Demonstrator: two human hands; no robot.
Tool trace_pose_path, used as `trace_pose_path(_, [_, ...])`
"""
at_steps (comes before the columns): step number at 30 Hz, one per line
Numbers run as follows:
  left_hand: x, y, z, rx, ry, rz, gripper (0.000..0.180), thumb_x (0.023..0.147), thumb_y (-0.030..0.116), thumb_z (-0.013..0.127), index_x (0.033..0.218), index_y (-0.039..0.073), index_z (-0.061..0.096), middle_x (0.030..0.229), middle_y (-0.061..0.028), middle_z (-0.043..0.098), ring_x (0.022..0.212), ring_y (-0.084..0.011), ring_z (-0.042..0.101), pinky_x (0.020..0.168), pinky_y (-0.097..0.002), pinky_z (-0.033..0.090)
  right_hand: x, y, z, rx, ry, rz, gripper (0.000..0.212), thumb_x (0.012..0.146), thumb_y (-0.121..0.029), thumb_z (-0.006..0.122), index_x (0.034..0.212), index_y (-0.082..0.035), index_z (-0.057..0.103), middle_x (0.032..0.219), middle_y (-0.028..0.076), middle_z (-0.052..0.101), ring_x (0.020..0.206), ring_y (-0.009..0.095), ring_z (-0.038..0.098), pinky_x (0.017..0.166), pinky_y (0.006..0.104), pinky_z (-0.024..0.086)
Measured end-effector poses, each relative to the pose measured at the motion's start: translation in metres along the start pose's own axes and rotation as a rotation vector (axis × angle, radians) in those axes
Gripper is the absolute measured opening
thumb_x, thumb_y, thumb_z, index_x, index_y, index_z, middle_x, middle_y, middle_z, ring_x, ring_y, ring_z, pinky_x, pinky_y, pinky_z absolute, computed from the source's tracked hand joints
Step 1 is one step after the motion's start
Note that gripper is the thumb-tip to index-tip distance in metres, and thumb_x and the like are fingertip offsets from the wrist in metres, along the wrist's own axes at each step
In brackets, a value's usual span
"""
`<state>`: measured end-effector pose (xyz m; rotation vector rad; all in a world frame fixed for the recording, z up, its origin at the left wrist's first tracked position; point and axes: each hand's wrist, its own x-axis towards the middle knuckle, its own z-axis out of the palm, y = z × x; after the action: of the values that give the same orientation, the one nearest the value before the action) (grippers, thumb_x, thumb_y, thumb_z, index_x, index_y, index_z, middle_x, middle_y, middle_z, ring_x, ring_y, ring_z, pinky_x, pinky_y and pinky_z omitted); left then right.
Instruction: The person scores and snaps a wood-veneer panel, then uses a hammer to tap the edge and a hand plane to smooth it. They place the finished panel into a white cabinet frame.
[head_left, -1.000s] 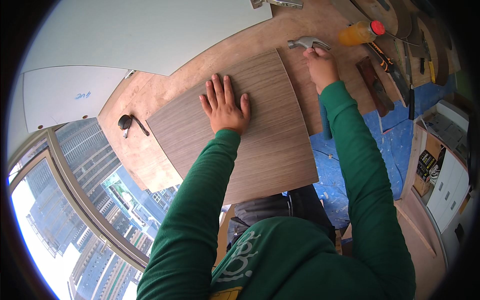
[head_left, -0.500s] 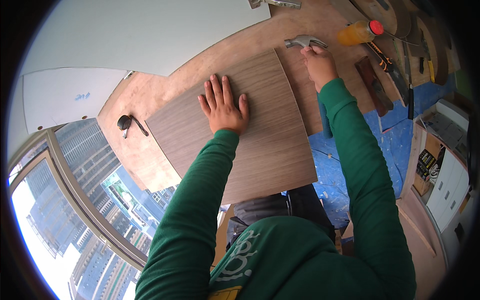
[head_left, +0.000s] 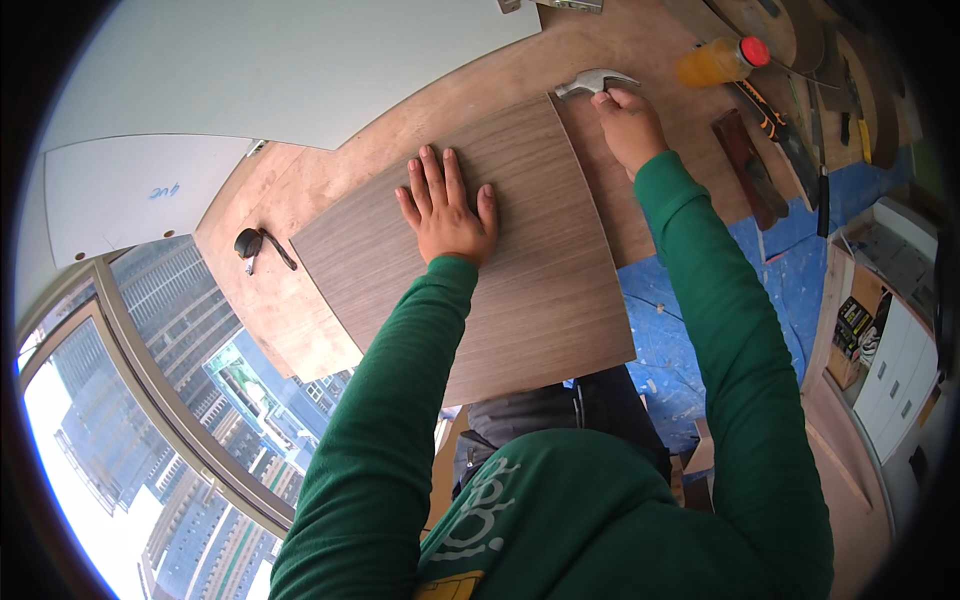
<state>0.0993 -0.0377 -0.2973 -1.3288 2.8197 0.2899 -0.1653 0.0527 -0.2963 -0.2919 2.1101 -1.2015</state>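
A wood-grain panel [head_left: 530,270] in grey-brown lies on the plywood worktop, its near edge over my lap. My left hand [head_left: 448,205] rests flat on it, fingers spread, holding nothing. My right hand [head_left: 634,128] is closed round a claw hammer [head_left: 592,82], gripping it just below the head. The hammer's head is at the panel's far right corner; whether it touches the edge I cannot tell. Its handle is mostly hidden behind my hand and forearm.
On the plywood worktop [head_left: 255,310] a black tape measure [head_left: 248,243] lies left of the panel. To the right are an orange-liquid bottle [head_left: 715,63] with a red cap, a wooden hand plane [head_left: 748,172] and a handsaw [head_left: 790,150]. A white panel [head_left: 270,70] stands at the far left.
My right hand has moved a little left and away from me, bringing the hammer's head to the panel's far corner. My left hand stays in place.
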Motion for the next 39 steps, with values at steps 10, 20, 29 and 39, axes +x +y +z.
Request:
trace_pose_path(10, [-0.001,0.000,-0.001,0.019,0.009,0.004,0.073,0.107,0.050,0.042,0.166,0.010,0.029,0.175,-0.0153,0.021,0.163,-0.0361,0.014,0.130,-0.0558,0.003,-0.034,0.016,-0.013,0.051,-0.060,0.055,0.031,0.108,-0.023,0.057,0.093,0.003,0.064,0.075,0.006,0.057,0.072,0.018,0.050,0.070,0.0373,0.045])
trace_pose_path(20, [-0.001,-0.001,0.000,0.026,0.023,0.007,0.073,0.107,0.051,0.042,0.166,0.010,0.030,0.175,-0.0153,0.021,0.163,-0.0360,0.014,0.130,-0.0560,0.004,-0.056,0.031,-0.016,0.200,0.054,0.117,0.029,0.108,-0.024,0.058,0.095,0.001,0.064,0.077,0.010,0.057,0.072,0.020,0.050,0.071,0.0353,0.046])
trace_pose_path(29, [-0.001,-0.001,0.000,0.012,0.020,-0.001,0.074,0.106,0.052,0.043,0.167,0.011,0.029,0.176,-0.0142,0.021,0.163,-0.0353,0.013,0.130,-0.0563,0.004,-0.100,0.056,-0.035,0.116,0.009,0.186,0.032,0.110,-0.030,0.058,0.111,-0.001,0.071,0.079,-0.004,0.052,0.070,0.005,0.042,0.062,0.0236,0.039])
trace_pose_path(39, [-0.001,-0.002,0.002,0.010,0.028,-0.002,0.074,0.106,0.053,0.044,0.167,0.012,0.030,0.176,-0.0134,0.022,0.163,-0.0347,0.013,0.130,-0.0560,0.004,-0.105,0.058,-0.032,-0.017,0.007,-0.008,0.032,0.111,-0.031,0.057,0.112,-0.002,0.072,0.077,-0.006,0.049,0.065,0.002,0.039,0.055,0.0213,0.033])
